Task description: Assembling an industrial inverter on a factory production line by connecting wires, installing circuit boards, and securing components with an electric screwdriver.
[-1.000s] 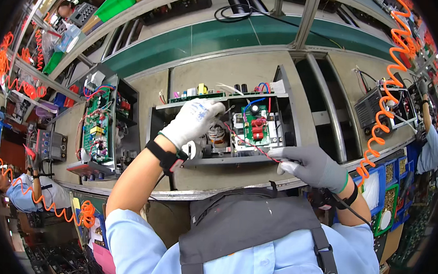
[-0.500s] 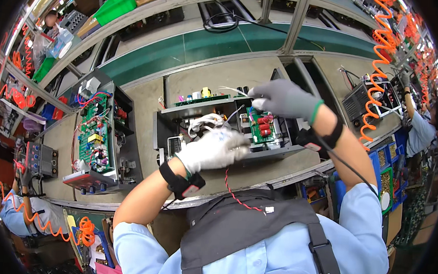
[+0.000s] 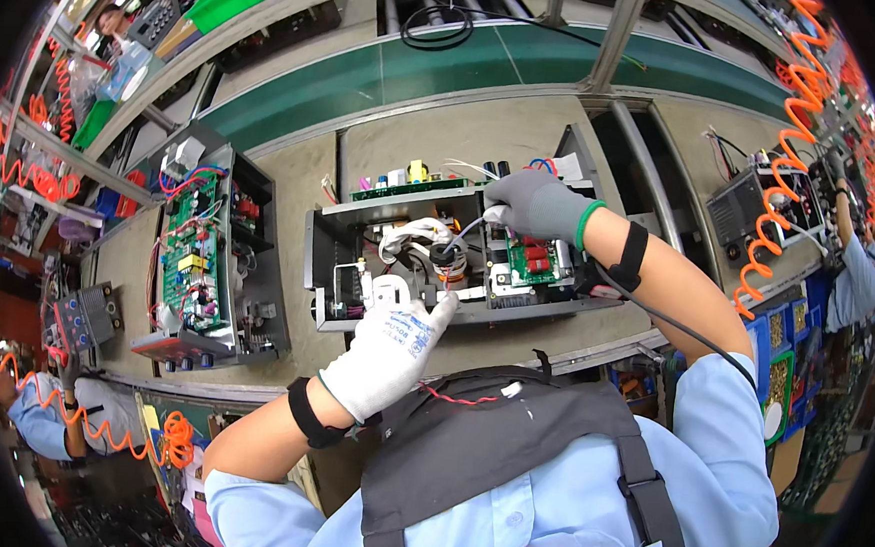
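Note:
An open grey metal chassis [image 3: 327,312] lies on the bench in front of me, with bundled white cables [image 3: 412,237] and a green circuit board [image 3: 533,262] inside. My right hand [image 3: 544,208], in a grey glove, is closed over the chassis and pinches the upper end of a thin grey cable [image 3: 468,232]. That cable slants down to a small black ring [image 3: 447,255] above a copper-coloured coil. My left hand [image 3: 387,356], in a white glove, is closed at the chassis's near wall, fingertips just below the coil. A red twisted wire [image 3: 460,397] trails from under it across my apron.
Left of me stands a second open chassis [image 3: 235,346] with a green board. Another unit [image 3: 762,208] is at the far right. Orange coiled hoses [image 3: 778,199] hang there, above blue parts bins [image 3: 790,330]. Co-workers [image 3: 38,415] are at both sides.
My right hand has moved slightly left and down, and the grey cable now runs from it to the ring. My left hand has drawn back toward me, pulling the red wire's visible part shorter.

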`<state>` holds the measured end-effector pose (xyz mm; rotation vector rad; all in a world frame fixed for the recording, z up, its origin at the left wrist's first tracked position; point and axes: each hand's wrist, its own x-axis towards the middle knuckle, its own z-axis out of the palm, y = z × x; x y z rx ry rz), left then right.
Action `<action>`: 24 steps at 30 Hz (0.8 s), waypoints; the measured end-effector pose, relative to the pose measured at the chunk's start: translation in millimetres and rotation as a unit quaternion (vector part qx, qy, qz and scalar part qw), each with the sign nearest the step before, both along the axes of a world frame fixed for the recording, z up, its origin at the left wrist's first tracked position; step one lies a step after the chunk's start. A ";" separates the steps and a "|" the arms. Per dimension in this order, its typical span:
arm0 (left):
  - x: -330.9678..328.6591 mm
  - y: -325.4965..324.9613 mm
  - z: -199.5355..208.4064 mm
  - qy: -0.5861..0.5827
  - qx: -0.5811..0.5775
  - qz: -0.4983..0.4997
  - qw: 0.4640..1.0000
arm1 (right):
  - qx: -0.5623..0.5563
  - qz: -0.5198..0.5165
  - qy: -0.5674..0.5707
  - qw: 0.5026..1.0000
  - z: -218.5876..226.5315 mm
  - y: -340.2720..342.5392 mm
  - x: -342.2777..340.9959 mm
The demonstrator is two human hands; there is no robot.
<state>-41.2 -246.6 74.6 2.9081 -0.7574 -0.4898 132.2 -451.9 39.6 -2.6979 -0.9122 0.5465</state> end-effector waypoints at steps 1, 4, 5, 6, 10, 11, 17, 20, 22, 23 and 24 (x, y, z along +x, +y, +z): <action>-0.1 -1.1 4.0 0.016 -0.061 0.009 0.998 | 0.025 0.009 -0.002 1.000 -1.0 0.1 3.1; 11.8 -16.1 8.0 0.017 -0.236 -0.012 0.972 | 0.030 0.018 -0.005 0.999 -0.7 2.7 13.3; 18.5 -14.9 10.6 0.024 -0.269 0.048 0.962 | 0.038 0.024 -0.006 0.999 0.1 3.0 16.0; 26.1 -12.8 12.7 0.081 -0.293 0.100 0.947 | 0.042 0.031 -0.009 0.999 0.3 3.1 17.9; 27.0 33.4 30.2 0.226 -0.197 0.267 0.916 | 0.025 0.035 0.011 0.999 -2.4 -0.7 19.4; 21.0 38.5 29.1 0.230 -0.189 0.219 0.929 | 0.016 0.036 0.014 0.999 -3.5 -1.2 19.4; 15.9 -20.6 -16.0 0.222 -0.314 -0.033 0.922 | 0.029 0.031 0.015 0.999 0.4 8.1 20.1; 39.2 -35.0 -21.6 0.183 -0.443 -0.009 0.878 | 0.021 0.033 0.003 0.999 7.3 8.7 16.1; 47.5 -4.0 -9.6 0.189 -0.569 0.113 0.792 | 0.025 0.031 -0.008 0.999 9.0 3.9 11.7; 53.5 17.9 -3.7 0.135 -0.558 0.184 0.798 | 0.028 0.022 0.001 0.999 8.0 1.0 8.8; 54.5 46.2 4.2 0.154 -0.512 0.274 0.799 | 0.023 0.011 0.017 1.000 6.2 -2.6 6.0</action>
